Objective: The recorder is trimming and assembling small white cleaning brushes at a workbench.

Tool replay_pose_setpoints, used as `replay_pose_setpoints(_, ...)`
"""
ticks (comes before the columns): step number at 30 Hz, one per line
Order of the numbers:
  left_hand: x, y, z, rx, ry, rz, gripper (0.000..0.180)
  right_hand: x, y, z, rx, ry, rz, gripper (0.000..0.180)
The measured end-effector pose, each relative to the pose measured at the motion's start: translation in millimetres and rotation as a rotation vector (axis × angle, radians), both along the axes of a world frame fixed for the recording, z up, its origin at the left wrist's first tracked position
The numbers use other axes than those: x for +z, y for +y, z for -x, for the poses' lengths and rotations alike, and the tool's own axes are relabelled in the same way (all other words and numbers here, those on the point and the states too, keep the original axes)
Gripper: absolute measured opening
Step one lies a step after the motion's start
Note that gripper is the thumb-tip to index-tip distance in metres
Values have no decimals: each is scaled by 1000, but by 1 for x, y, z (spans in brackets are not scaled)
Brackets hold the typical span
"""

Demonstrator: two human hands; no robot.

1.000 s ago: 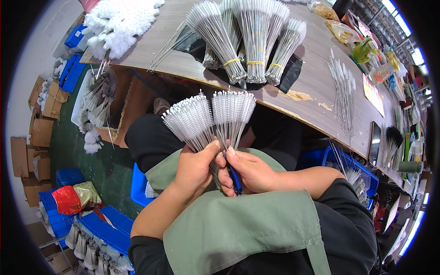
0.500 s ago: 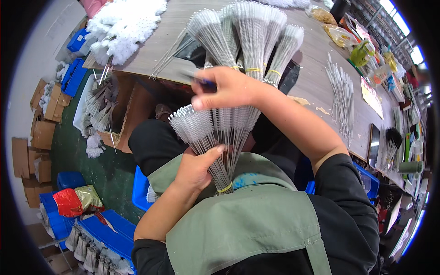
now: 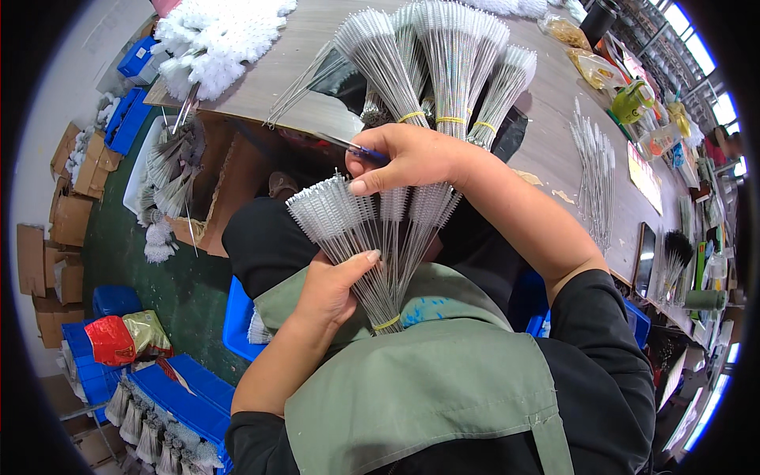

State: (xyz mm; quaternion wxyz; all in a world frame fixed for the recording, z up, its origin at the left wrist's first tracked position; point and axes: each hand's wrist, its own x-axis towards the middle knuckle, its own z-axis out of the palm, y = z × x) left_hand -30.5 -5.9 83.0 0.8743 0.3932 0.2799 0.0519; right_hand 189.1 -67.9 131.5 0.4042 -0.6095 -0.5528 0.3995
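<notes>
My left hand grips a fanned bundle of thin wire brushes by its stems, over my lap. A yellow band ties the stems together at the bottom. My right hand is raised over the bristle ends of the fan, near the table edge, and holds blue-handled scissors whose blades point left. Just beyond it, several more banded brush bundles lie on the wooden table. I wear a green apron.
A heap of white fluffy brushes lies at the table's far left. Loose thin brushes lie on the right of the table. Blue crates, cardboard boxes and a red bag stand on the green floor to my left.
My right hand rose with the scissors from the stems at my lap to above the bristle ends. The bundle's fan has spread wider and tilted toward the table.
</notes>
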Motion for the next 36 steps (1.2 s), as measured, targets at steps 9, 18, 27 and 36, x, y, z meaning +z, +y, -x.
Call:
replay_pose_setpoints(9,1,-2,3,-34,-25,14,25,15,2,10,11,-209,-85,26)
replay_pose_setpoints(18,4,-4,7,-26,-67,49,27,5,5,1,218,130,-41,16)
replay_pose_setpoints(27,3,-3,6,-65,-93,-17,27,13,-2,10,121,228,8,20)
replay_pose_setpoints(36,16,6,2,-149,-195,133,40,6,-1,4,237,296,-47,23)
